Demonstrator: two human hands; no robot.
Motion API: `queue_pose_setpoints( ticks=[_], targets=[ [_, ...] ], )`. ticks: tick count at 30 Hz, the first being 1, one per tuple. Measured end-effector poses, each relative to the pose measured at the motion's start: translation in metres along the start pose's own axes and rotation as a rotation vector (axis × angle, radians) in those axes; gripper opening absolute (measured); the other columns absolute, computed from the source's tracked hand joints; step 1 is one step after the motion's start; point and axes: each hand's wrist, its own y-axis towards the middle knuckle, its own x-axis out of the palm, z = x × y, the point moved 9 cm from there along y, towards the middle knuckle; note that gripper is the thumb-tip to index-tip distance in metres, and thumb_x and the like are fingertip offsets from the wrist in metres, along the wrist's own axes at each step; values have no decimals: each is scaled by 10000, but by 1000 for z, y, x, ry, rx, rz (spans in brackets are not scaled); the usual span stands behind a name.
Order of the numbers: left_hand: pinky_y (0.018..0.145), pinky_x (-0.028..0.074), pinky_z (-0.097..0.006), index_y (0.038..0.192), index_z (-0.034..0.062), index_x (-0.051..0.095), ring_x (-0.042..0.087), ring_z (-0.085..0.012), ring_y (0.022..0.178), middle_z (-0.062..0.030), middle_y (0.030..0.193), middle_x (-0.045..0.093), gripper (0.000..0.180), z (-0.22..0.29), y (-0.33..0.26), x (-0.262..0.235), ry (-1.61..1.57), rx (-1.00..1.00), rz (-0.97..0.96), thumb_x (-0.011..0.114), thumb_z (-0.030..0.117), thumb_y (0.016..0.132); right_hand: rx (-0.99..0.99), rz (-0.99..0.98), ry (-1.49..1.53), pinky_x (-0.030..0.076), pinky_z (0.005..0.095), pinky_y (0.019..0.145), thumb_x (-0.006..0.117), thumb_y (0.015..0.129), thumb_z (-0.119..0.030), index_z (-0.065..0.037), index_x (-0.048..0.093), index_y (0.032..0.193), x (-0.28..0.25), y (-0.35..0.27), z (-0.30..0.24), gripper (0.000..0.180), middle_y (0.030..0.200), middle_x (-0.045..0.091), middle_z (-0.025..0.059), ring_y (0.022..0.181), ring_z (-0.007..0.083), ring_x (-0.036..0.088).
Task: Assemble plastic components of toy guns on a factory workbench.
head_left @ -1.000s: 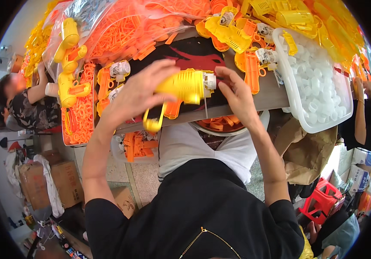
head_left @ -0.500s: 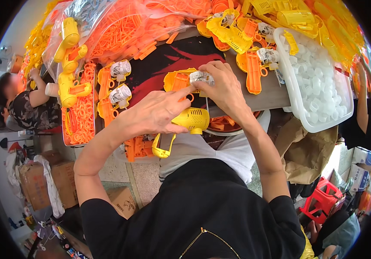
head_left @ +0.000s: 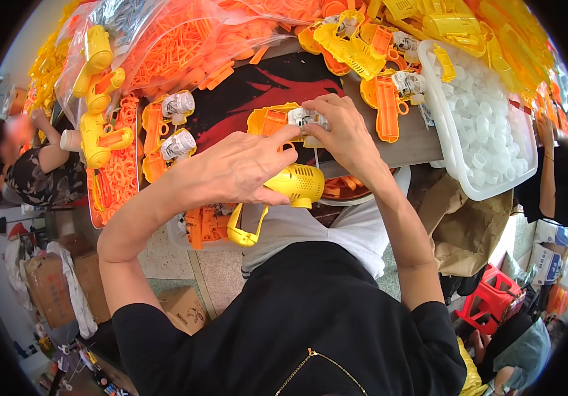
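Now that our left hand (head_left: pixel 234 171) has lowered the yellow plastic toy shell (head_left: pixel 294 186), which it grips, our right hand (head_left: pixel 340 132) pinches the small white motor piece (head_left: pixel 305 119) on the far yellow half-shell (head_left: pixel 267 122).

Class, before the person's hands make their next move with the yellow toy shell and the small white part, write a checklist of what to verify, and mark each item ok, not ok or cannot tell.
1. Left hand grips the yellow toy gun shell firmly: ok, fingers wrap over it.
2. Right hand has the small white motor part in its fingertips: ok.
3. White part seated in the open yellow shell half on the mat: cannot tell, fingers hide the joint.
4. Shell half lies flat on the black and red mat: ok.
5. Spare orange halves with white parts within reach: ok, left of the hands.
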Motion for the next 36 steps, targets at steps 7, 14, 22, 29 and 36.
queue_pose_setpoints(
  ticks=[7,14,22,29,36],
  targets=[
    [719,546,-441,1109,-15,562,660,-342,917,-185,1387,488,529,-9,2,18,-51,-26,-32,768,365,805,21,-7,13,492,411,916,734,846,-139,-50,689,1189,0,0,1,358,1156,648,126,1087,320,572],
    [803,534,-451,1157,0,581,653,-354,986,-179,1212,608,594,-24,25,23,-111,-151,-363,676,511,870,-30,29,-25,485,412,923,729,834,-115,-38,686,1191,2,-3,-6,368,1160,648,125,1086,323,569],
    [959,499,-366,1305,11,565,638,-272,1120,-138,1216,649,627,-61,-31,-13,-533,-185,14,813,294,803,-49,56,27,468,413,962,735,808,-106,-43,673,1194,11,1,-11,396,1151,651,121,1113,317,565],
    [1025,482,-381,1474,44,454,610,-315,1194,-162,1327,608,749,-66,-21,-27,-219,-187,426,790,195,823,121,76,606,430,350,1076,640,901,-22,-26,513,1398,10,-7,25,513,1324,596,142,1261,232,535],
    [875,555,-411,1293,21,529,583,-318,1123,-142,1188,539,633,-61,30,-8,46,-164,291,789,198,743,-1,20,342,366,398,1148,596,773,91,-30,369,1497,12,-19,25,768,1398,539,197,1338,340,488]
  ],
)
